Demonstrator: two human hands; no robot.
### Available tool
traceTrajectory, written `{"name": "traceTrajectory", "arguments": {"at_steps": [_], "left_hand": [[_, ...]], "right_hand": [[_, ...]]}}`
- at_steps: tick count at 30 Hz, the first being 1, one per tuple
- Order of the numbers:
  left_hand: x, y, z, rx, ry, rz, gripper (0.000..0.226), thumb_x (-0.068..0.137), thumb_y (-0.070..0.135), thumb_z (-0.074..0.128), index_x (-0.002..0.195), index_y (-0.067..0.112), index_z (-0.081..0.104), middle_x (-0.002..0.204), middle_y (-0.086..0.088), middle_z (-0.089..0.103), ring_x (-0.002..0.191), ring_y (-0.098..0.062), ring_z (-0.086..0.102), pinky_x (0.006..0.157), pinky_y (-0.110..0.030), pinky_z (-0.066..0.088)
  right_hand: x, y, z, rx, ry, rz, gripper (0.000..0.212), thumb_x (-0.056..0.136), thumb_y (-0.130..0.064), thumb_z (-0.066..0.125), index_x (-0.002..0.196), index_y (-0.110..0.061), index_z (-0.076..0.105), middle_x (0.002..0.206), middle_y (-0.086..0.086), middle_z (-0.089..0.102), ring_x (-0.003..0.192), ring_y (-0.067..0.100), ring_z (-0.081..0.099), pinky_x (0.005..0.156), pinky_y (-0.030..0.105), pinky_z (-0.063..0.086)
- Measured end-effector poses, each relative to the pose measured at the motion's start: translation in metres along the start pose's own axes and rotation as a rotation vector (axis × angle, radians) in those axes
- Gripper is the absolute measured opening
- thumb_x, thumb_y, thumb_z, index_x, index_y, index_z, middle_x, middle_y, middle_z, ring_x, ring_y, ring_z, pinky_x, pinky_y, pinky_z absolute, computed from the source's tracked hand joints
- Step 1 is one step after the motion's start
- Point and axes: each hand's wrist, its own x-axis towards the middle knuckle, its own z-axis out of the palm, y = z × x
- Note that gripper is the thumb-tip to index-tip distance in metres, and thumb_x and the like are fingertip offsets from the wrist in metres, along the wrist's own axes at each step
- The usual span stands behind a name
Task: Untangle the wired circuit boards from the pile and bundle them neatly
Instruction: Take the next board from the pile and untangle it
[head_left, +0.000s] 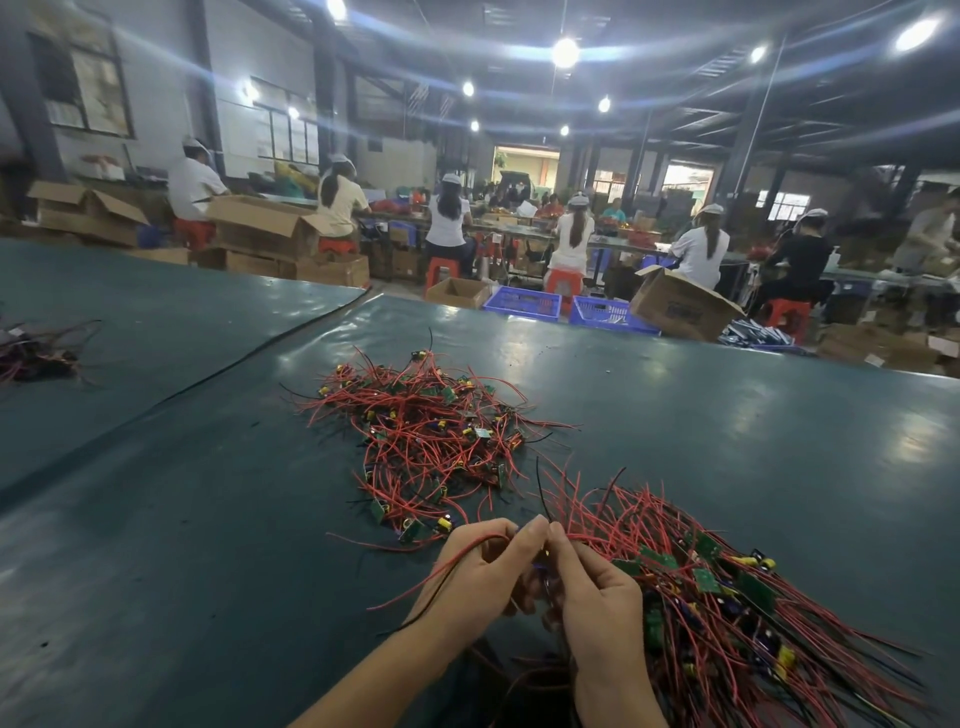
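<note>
**Q:** Where the tangled pile (431, 431) lies on the green table (208, 519), where do your hands sit?

**A:** Nearer me than the pile, just off its near edge. My left hand (480, 577) curls round a red-and-black wire pair (431, 577). My right hand (597, 592) pinches a red wire (582, 536), and our fingertips meet.

**Q:** And the other boards?

**A:** A fanned bundle (727, 587) lies right of the pile, beside my right hand.

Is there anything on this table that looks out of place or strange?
One thing: a small heap of wires lies alone at the far left edge of the table, apart from the tangled pile in the middle and the sorted bundle on the right. Nothing looks spilled or broken.
</note>
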Motion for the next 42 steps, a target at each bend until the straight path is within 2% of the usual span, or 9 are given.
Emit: {"name": "traceTrajectory", "arguments": {"at_steps": [4,6,11,17,22,25,31,37,42], "left_hand": [[0.001,0.002,-0.001,0.026,-0.035,0.074,0.036,0.094,0.026,0.06,0.058,0.02,0.066,0.051,0.001,0.062,0.048,-0.011,0.058,0.054,-0.021,0.047],[0.0,0.004,-0.001,-0.01,-0.069,0.059,0.034,0.094,0.027,0.059,0.063,0.014,0.066,0.05,-0.003,0.062,0.047,-0.015,0.056,0.053,-0.026,0.047],[0.003,0.01,-0.012,-0.086,-0.062,0.039,0.037,0.08,0.042,0.062,0.063,0.011,0.067,0.052,-0.008,0.059,0.046,-0.017,0.054,0.051,-0.025,0.046],[0.004,0.009,-0.014,-0.158,-0.039,-0.008,0.034,0.075,0.046,0.065,0.064,0.014,0.066,0.055,-0.008,0.061,0.05,-0.018,0.057,0.049,-0.024,0.046],[0.003,0.007,-0.011,-0.088,-0.102,-0.04,0.026,0.084,0.033,0.067,0.064,0.016,0.064,0.056,-0.005,0.063,0.051,-0.016,0.058,0.049,-0.024,0.047],[0.004,0.006,-0.011,-0.033,-0.144,-0.038,0.028,0.09,0.025,0.066,0.063,0.019,0.064,0.055,-0.003,0.062,0.051,-0.015,0.058,0.05,-0.024,0.047],[0.005,0.009,-0.02,-0.04,-0.143,-0.006,0.029,0.075,0.044,0.07,0.055,0.023,0.066,0.059,-0.008,0.062,0.051,-0.015,0.056,0.056,-0.026,0.047],[0.007,0.004,-0.02,-0.301,0.056,-0.178,0.037,0.062,0.05,0.074,0.073,0.014,0.071,0.071,-0.007,0.07,0.058,-0.012,0.062,0.055,-0.022,0.045],[0.01,0.003,-0.019,-0.53,0.144,-0.305,0.038,0.06,0.046,0.075,0.08,0.014,0.069,0.078,-0.005,0.073,0.057,-0.009,0.063,0.052,-0.021,0.045]], "right_hand": [[0.002,-0.004,-0.004,0.083,0.016,0.125,0.022,0.089,-0.023,0.066,0.073,-0.016,0.08,0.073,0.011,0.074,0.061,0.026,0.069,0.056,0.029,0.055],[0.005,-0.009,-0.01,0.113,0.059,0.158,0.022,0.088,-0.028,0.066,0.078,-0.015,0.08,0.067,0.008,0.065,0.057,0.022,0.056,0.057,0.029,0.048],[0.016,-0.025,-0.033,0.322,0.163,0.124,0.022,0.096,-0.024,0.056,0.087,-0.012,0.072,0.057,-0.005,0.041,0.034,0.002,0.029,0.031,0.015,0.025],[0.009,-0.02,-0.023,0.229,0.17,0.02,0.022,0.08,-0.038,0.065,0.071,-0.022,0.077,0.059,-0.009,0.057,0.042,0.003,0.035,0.036,0.016,0.032],[-0.003,-0.005,0.0,-0.001,0.009,-0.021,0.022,0.085,-0.031,0.067,0.068,-0.025,0.079,0.07,0.004,0.073,0.067,0.021,0.068,0.067,0.034,0.058],[-0.002,-0.007,-0.001,-0.004,0.066,-0.019,0.021,0.085,-0.027,0.067,0.069,-0.024,0.08,0.064,-0.003,0.071,0.061,0.014,0.064,0.059,0.028,0.054],[0.014,-0.019,-0.028,0.3,0.26,0.039,0.023,0.095,-0.023,0.058,0.084,-0.01,0.073,0.057,-0.006,0.047,0.036,0.002,0.031,0.032,0.015,0.028],[0.012,-0.019,-0.025,0.375,0.142,0.005,0.035,0.098,-0.024,0.052,0.072,-0.016,0.075,0.061,-0.005,0.052,0.04,0.004,0.031,0.032,0.016,0.026],[0.009,-0.018,-0.023,0.355,0.039,-0.06,0.029,0.091,-0.029,0.054,0.08,-0.012,0.075,0.062,-0.003,0.053,0.039,0.004,0.033,0.032,0.016,0.027]]}}
